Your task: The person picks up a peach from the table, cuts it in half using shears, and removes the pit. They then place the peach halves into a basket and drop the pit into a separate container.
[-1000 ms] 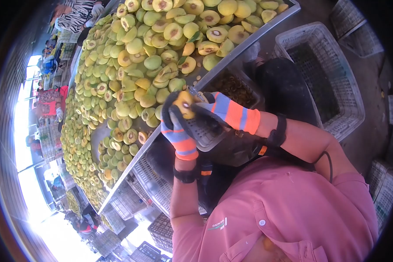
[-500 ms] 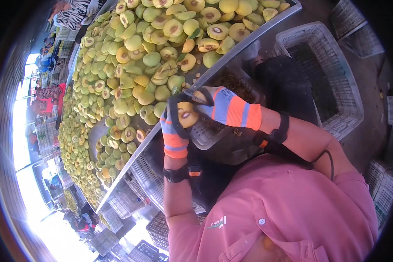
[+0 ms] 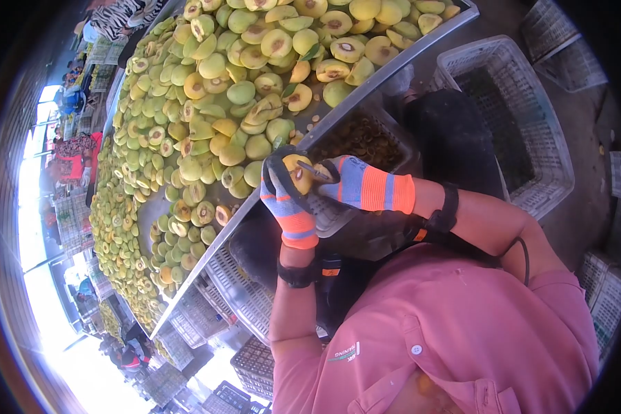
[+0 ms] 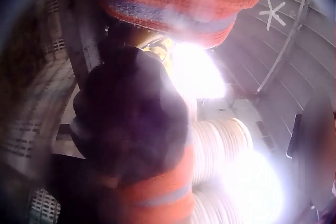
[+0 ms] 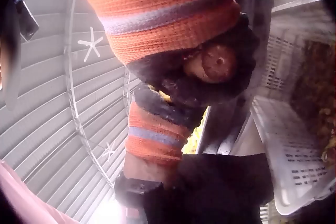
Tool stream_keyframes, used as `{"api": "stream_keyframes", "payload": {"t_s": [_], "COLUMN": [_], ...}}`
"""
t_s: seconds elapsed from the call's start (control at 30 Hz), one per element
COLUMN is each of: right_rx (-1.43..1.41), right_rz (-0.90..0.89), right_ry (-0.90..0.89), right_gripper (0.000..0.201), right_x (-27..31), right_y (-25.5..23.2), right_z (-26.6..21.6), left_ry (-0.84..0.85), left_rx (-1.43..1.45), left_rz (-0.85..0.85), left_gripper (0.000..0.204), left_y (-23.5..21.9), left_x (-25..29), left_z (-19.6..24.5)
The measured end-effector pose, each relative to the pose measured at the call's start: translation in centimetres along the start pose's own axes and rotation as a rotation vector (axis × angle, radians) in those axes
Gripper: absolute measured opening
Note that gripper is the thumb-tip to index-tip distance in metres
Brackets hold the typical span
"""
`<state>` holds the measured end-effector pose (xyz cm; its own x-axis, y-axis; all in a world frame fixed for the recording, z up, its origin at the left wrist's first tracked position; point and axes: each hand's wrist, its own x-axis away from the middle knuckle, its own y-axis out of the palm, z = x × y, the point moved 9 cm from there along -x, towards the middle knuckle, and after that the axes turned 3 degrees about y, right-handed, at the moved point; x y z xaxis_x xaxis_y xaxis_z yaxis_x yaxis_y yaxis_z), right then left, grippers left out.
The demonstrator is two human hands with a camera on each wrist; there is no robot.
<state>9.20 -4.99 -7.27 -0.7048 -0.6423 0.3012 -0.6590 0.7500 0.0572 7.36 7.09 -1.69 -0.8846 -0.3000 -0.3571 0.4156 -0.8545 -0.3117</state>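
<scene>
My gloved left hand (image 3: 283,200) holds a yellow peach half (image 3: 298,174), its cut face turned toward my right hand, over the edge of the fruit table. In my right hand (image 3: 357,181) is a slim metal pitting tool (image 3: 315,170), its working end against the cut face. The round wooden butt of the handle (image 5: 219,62) sticks out of the dark-coated fist in the right wrist view. From the left wrist, the back of my left glove (image 4: 131,113) covers most of the peach, with only a yellow sliver (image 4: 157,49) showing.
A metal-edged table (image 3: 386,72) beyond my hands is heaped with halved peaches (image 3: 214,103). Below them is a tub of brown pits (image 3: 366,138). A large white crate (image 3: 555,138) stands at right, and more crates (image 3: 207,290) sit under the table. Other people work at far left.
My right hand rolled over at the wrist, then back, and the tool now lies across the peach's cut face. My left hand dipped slightly left and returned, still holding the peach half.
</scene>
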Motion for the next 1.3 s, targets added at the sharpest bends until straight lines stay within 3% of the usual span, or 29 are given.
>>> {"api": "stream_keyframes", "payload": {"t_s": [0.03, 0.17, 0.27, 0.4, 0.5, 0.57, 0.77, 0.9, 1.0, 1.1, 1.2, 1.27, 1.3], "right_rx": [0.017, 0.03, -0.029, -0.079, -0.171, -0.164, -0.146, -0.123, 0.002, 0.061, 0.08, 0.406, 0.493], "right_rz": [0.016, 0.05, 0.019, -0.023, -0.175, -0.158, -0.123, -0.169, -0.074, -0.145, -0.244, -0.358, -0.395], "right_ry": [-0.015, -0.084, -0.055, 0.075, 0.197, 0.163, 0.212, 0.23, 0.069, 0.121, 0.452, -0.271, -0.481], "right_gripper": [0.027, 0.026, 0.025, 0.021, 0.021, 0.022, 0.025, 0.026, 0.027, 0.027, 0.026, 0.026, 0.026], "right_x": [0.0, 0.0, -0.7, 0.5, 0.7, 0.6, 1.3, 2.6, 1.5, 1.4, 3.2, 2.5, 3.3], "right_y": [-0.1, 0.4, 1.2, 1.2, 1.6, 1.3, 0.6, 0.0, -0.1, 0.1, -0.7, -0.1, 0.6], "right_z": [-0.1, -0.5, 1.1, -0.2, -0.2, 0.8, 1.0, -1.1, -0.2, 0.4, 0.1, -2.3, -3.3], "left_ry": [0.01, -0.241, -0.271, -0.158, -0.106, -0.087, 0.197, 0.218, 0.146, -0.007, -0.066, -0.053, 0.014], "left_rx": [0.038, 0.34, 0.303, 0.176, 0.183, 0.149, -0.117, -0.173, -0.104, 0.05, 0.015, -0.01, -0.032], "left_rz": [0.03, 0.141, 0.143, 0.136, 0.103, 0.037, -0.08, -0.136, -0.125, -0.093, -0.144, -0.189, -0.192], "left_gripper": [0.024, 0.022, 0.025, 0.026, 0.026, 0.025, 0.025, 0.023, 0.021, 0.022, 0.022, 0.022, 0.022], "left_y": [-0.1, 0.5, 0.7, 0.2, 0.3, 0.7, 1.7, 2.2, 2.1, 2.2, 2.3, 2.3, 2.2], "left_x": [0.0, 0.6, 0.6, 0.4, 0.3, 0.3, 0.1, 0.2, 0.4, 0.6, 0.4, 0.4, 0.4], "left_z": [-0.6, -1.8, -1.1, -0.1, 0.5, 0.5, 3.6, 4.6, 3.3, 1.0, 1.4, 1.7, 2.3]}}
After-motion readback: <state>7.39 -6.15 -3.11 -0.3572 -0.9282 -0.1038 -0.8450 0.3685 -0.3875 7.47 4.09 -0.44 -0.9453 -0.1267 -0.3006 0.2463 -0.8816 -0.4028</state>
